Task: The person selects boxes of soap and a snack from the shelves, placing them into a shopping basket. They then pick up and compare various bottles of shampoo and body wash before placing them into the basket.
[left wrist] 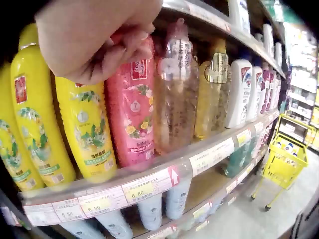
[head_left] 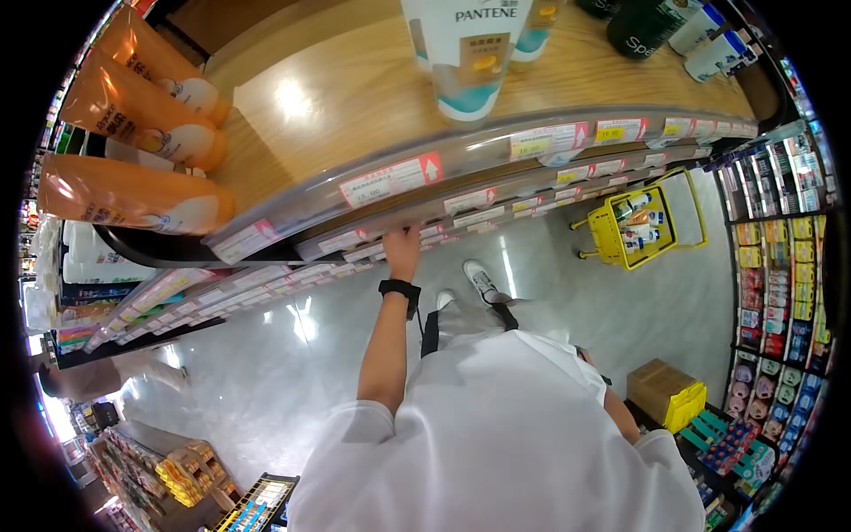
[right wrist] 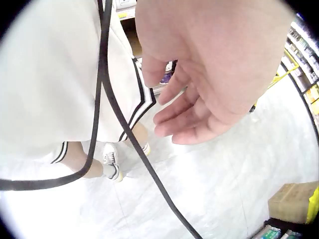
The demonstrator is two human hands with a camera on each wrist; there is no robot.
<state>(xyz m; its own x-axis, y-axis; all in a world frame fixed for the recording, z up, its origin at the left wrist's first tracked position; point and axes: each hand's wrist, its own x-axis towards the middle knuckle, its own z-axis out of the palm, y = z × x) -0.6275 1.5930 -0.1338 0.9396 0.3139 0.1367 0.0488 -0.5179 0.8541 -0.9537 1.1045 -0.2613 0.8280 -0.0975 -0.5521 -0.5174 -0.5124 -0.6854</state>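
My left hand [head_left: 402,253] reaches to the shelf front in the head view. In the left wrist view the left hand [left wrist: 97,37] has its fingers curled at the top of a pink bottle [left wrist: 133,114], gripping it around the cap, which the hand mostly hides. Yellow bottles [left wrist: 87,132] stand to the left of it; a clear pump bottle [left wrist: 174,99] is on its right. My right hand [right wrist: 209,74] hangs above the floor in the right wrist view, fingers loosely bent and holding nothing.
A yellow wheeled basket [head_left: 607,235] with several items stands on the floor at the right. Orange tubes [head_left: 133,195] and a white Pantene tube [head_left: 465,89] stand on the top shelf. A cardboard box [head_left: 656,390] sits behind on the right. Black cables [right wrist: 134,142] hang near the right hand.
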